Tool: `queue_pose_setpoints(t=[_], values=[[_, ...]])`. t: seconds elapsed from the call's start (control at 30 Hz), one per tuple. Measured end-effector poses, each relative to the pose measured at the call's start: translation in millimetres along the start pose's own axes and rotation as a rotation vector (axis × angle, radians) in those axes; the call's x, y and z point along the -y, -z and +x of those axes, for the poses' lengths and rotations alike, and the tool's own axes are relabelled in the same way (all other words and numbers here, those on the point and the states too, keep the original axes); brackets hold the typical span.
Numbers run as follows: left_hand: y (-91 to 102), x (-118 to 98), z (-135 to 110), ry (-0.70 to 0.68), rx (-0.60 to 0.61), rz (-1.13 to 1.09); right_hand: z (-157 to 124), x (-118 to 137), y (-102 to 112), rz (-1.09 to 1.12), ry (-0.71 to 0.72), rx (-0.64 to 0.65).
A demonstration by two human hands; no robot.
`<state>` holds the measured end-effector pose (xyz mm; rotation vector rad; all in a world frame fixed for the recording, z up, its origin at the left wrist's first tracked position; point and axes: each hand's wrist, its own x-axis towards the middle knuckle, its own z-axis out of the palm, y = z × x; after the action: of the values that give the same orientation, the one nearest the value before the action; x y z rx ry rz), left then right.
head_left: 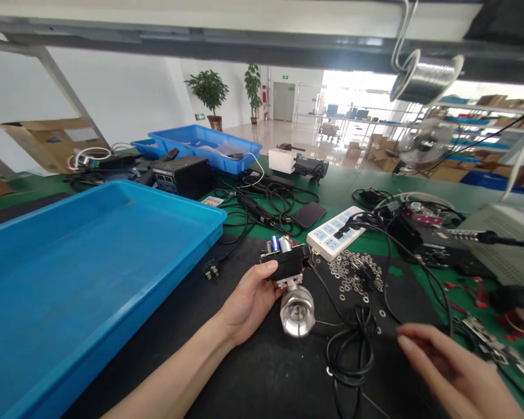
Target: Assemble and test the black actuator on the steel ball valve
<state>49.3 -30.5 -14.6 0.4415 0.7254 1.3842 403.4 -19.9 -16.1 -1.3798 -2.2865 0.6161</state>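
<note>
My left hand (253, 302) is closed around a black-cased circuit unit (288, 263) with a blue and a silver capacitor on top. Below its case hangs a round, shiny lamp-like metal and glass cup (297, 312). A black cable (353, 349) runs from the unit and lies coiled on the black mat (244, 378). At the lower right, my right hand (449, 366) is slightly blurred, its fingers loosely bent and nothing visible in them. Many small metal washers (353, 270) are scattered between the unit and a white power strip (335, 233).
A large blue tray (100, 244) fills the left side. Behind stand a black box (183, 176) and another blue bin (205, 145). Red-handled tools (475, 291) and a grey instrument (506, 244) sit at the right. A solder wire spool (428, 77) hangs above.
</note>
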Motion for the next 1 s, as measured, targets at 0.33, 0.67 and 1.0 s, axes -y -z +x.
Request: queue_pose_setpoints(t=[0.33,0.67,1.0], values=[[2.2,0.3,-2.1,-0.010,0.038,0.001,140.7,-9.5,-21.3,-0.094,-0.399,0.069],[0.3,-3.5,-8.4,-0.043,0.064,0.013,157.1,37.6,12.5,0.752,-0.331,-0.011],[3.1,-3.3,-6.0,-0.030,0.039,0.037,202.0,65.6,5.0,0.314,-0.205,0.148]])
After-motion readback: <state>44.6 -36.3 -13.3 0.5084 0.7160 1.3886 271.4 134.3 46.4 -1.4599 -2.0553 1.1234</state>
